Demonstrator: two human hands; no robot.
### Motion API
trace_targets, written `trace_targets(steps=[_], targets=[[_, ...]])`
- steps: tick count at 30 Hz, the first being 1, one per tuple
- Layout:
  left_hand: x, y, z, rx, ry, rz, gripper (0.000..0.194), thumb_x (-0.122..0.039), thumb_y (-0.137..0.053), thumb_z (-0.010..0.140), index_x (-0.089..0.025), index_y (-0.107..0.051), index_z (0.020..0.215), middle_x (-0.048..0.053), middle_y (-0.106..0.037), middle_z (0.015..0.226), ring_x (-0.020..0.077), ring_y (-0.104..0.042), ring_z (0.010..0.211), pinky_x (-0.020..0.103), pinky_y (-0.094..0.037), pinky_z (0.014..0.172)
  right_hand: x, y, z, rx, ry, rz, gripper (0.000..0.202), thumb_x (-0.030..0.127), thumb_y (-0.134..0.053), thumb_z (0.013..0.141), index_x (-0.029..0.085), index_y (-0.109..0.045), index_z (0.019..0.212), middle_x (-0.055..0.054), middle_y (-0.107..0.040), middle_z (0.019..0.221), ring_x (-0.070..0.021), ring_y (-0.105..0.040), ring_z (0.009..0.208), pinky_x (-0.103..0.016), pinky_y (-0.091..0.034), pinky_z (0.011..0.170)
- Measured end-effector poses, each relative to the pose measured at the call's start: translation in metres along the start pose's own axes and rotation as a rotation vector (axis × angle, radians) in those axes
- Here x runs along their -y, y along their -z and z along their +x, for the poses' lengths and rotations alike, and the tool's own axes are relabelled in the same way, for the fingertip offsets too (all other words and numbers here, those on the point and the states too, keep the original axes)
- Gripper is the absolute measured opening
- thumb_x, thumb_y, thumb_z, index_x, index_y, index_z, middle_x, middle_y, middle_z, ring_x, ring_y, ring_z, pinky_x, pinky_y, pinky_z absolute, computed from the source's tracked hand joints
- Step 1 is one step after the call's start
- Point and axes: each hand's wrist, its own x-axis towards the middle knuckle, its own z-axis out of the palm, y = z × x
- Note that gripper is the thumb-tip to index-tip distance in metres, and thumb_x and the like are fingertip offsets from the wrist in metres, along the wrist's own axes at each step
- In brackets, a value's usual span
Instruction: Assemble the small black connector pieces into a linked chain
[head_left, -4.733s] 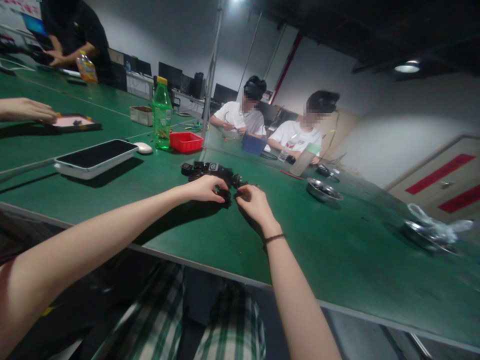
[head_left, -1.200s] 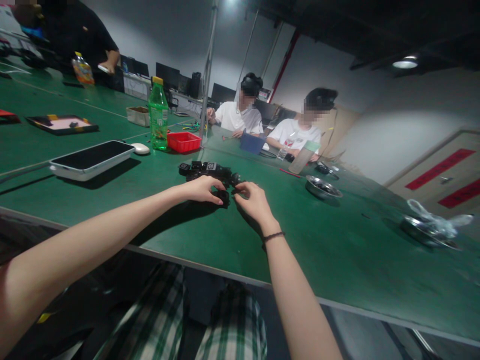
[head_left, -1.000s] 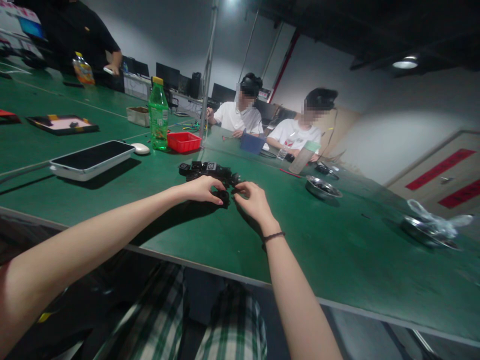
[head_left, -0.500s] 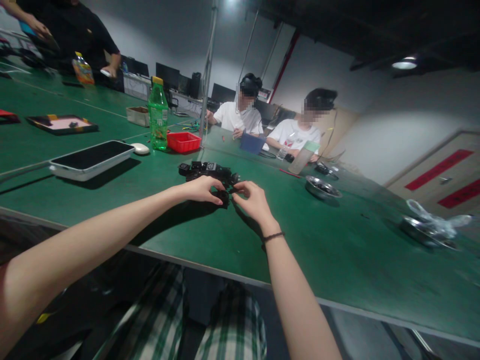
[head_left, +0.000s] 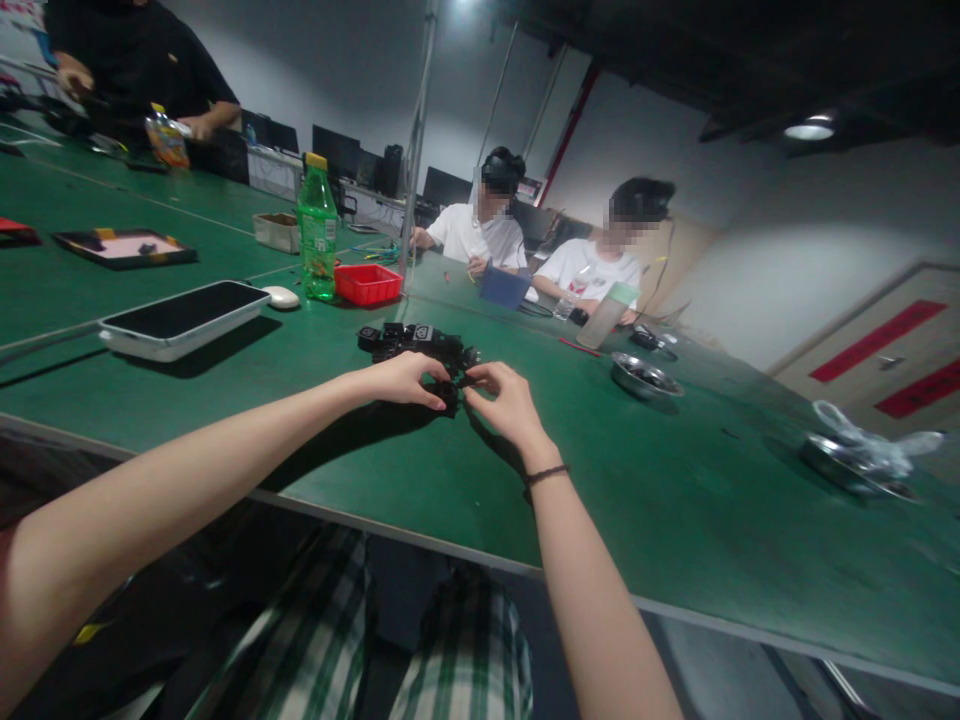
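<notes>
Your left hand grasps a black part near the surface front edge; right hand, grip unclear: apparently delicate handling, wanting steadiness next.

Device: a black, irregular cluster of blocky sections, one upper face bearing a paler grey marking. It lies lengthwise across the table, left end exposed, near side partly covered; fine details unresolved.
</notes>
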Motion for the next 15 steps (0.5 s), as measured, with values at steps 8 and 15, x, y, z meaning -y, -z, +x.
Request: trace_targets(steps=[8,15], targets=[[0.0003,-0.0008,0.0007,-0.005,-0.013,0.006,0.05,-0.04,-0.072,0.072,-0.015,-0.065,0.114,0.007,-0.071,0.103,0.0183,-0.065,0.086,0.024,-0.047,0.076,0.0,-0.001,0.0004,-0.005,0.001,0.021,0.016,0.018,-0.061,0.073,0.018,-0.065,0.088,-0.005,-0.065,0.091,-0.0169,-0.065,0.08,-0.033,-0.055,0.076],[0.0019,-0.0013,0.0013,-0.001,-0.01,-0.009,0.052,-0.042,-0.072,0.071,-0.015,-0.065,0.115,0.007,-0.071,0.104,0.019,-0.065,0.088,0.025,-0.047,0.078,-0.002,-0.0027,0.0004,-0.019,0.003,0.043,0.016,0.018,-0.06,0.072,0.018,-0.065,0.088,-0.004,-0.065,0.091,-0.0158,-0.065,0.079,-0.032,-0.056,0.077]])
